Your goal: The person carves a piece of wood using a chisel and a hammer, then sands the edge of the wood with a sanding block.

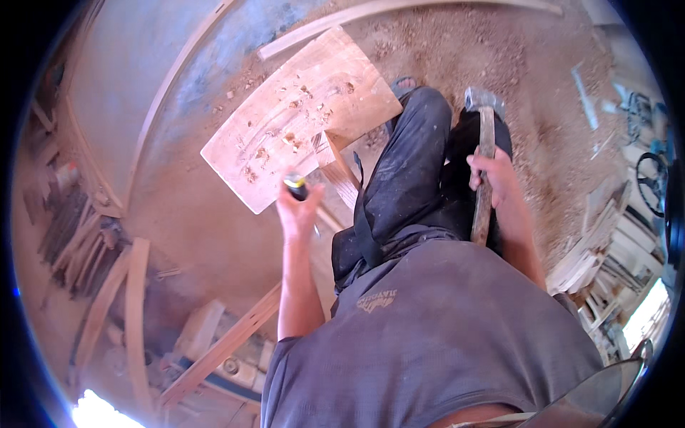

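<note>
My left hand is closed round a chisel with a black and yellow handle; the hand hides most of its blade. It hovers near the lower edge of a wide pale board strewn with wood chips. A squared wooden piece rests with one end on that board, beside my bent leg, and its other end runs down toward my thigh. My right hand grips the wooden handle of a hammer over my right leg. The metal hammer head points away from me, apart from the wood.
Chips and dust cover the ground around the board. A long timber lies beyond it. Curved wooden pieces and a slanting beam are at the left. Stacked planks and a dark ring-shaped object stand at the right.
</note>
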Demonstrator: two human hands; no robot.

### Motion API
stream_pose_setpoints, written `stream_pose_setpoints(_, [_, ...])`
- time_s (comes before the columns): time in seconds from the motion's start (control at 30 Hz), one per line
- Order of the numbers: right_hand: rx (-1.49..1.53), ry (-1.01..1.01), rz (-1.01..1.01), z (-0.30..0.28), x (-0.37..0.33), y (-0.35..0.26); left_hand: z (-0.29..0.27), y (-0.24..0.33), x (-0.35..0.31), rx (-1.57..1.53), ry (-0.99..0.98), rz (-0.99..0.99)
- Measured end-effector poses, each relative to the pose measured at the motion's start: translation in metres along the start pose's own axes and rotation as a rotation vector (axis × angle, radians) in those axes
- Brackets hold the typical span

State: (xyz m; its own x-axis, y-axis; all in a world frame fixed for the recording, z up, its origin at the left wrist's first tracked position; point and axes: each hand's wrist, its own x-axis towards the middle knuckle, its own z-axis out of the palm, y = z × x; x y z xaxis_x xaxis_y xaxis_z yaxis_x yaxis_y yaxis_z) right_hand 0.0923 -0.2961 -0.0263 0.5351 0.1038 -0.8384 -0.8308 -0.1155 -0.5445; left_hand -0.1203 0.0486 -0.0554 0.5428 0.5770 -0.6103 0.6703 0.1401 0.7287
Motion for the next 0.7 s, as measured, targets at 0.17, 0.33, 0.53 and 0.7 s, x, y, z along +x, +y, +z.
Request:
stream_pose_setpoints(0.17, [-0.090, -0.010, -0.083, 0.021, -0.035, -0.016, -0.054, 0.057, -0.002, -0.235, 0.010, 0.279])
stream_pose_setpoints(0.33, [-0.202, -0.044, -0.233, 0.066, -0.065, -0.041, -0.053, 0.072, 0.024, -0.761, 0.119, 0.552])
stream_pose_setpoints(0.53, [-0.394, -0.073, -0.418, 0.106, -0.101, -0.050, -0.037, 0.085, 0.038, -1.019, 0.222, 0.521])
stream_pose_setpoints(0.7, [-0.470, -0.202, -0.453, 0.123, -0.116, -0.045, -0.026, 0.090, 0.040, -0.977, 0.304, 0.473])
